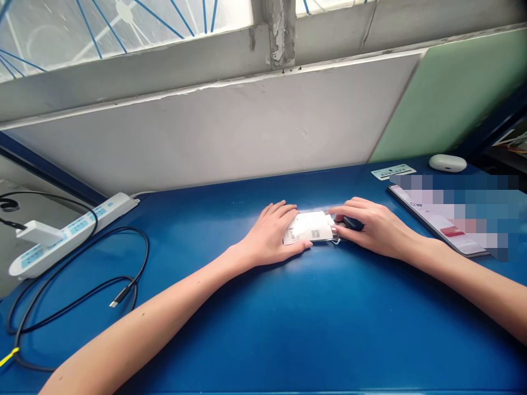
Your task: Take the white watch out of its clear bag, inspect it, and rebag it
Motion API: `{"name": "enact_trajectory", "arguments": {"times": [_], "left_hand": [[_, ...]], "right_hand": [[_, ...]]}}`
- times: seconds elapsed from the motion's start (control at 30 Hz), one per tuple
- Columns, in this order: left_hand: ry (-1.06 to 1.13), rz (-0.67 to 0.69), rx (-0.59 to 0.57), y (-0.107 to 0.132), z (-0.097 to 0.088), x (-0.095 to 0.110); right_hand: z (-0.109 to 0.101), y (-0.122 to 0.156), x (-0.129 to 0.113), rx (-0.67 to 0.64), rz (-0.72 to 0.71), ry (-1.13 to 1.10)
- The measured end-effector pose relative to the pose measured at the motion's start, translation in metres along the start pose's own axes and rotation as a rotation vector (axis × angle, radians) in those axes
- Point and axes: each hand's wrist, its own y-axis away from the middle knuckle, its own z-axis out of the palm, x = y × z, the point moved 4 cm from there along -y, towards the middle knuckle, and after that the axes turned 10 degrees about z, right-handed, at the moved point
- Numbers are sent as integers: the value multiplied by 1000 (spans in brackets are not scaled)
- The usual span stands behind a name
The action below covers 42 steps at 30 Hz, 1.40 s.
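A small white packet [308, 227] with a printed label and a square code lies on the blue table. Clear plastic shows along its edges. My left hand [274, 233] covers the packet's left end, thumb along the near edge and fingers over the far edge, holding it against the table. At the opposite end, my right hand [364, 225] has its thumb and index finger closed on the packet's right edge. Something dark shows between those fingers; I cannot tell what it is.
On the left, a white power strip [78, 230] carries a plugged-in charger [41, 235]; a black cable [146, 247] loops across the table. To the right lie a tablet-like device [444, 225] with a blurred screen, a printed card [393, 172] and a white earbud case [448, 163]. A wall bounds the back.
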Motion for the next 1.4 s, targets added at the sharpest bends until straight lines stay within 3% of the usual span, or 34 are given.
{"name": "enact_trajectory", "arguments": {"times": [0.2,0.5,1.07,1.4], "left_hand": [[43,54,83,2,-1,1],[69,94,142,2,-4,6],[41,88,123,1,-3,6],[36,80,108,1,-2,7]], "right_hand": [[-1,0,3,38,-21,-130],[4,3,-5,-21,-5,-230],[2,3,-11,24,-161,-24],[-2,3,-8,27,-166,-31]]}}
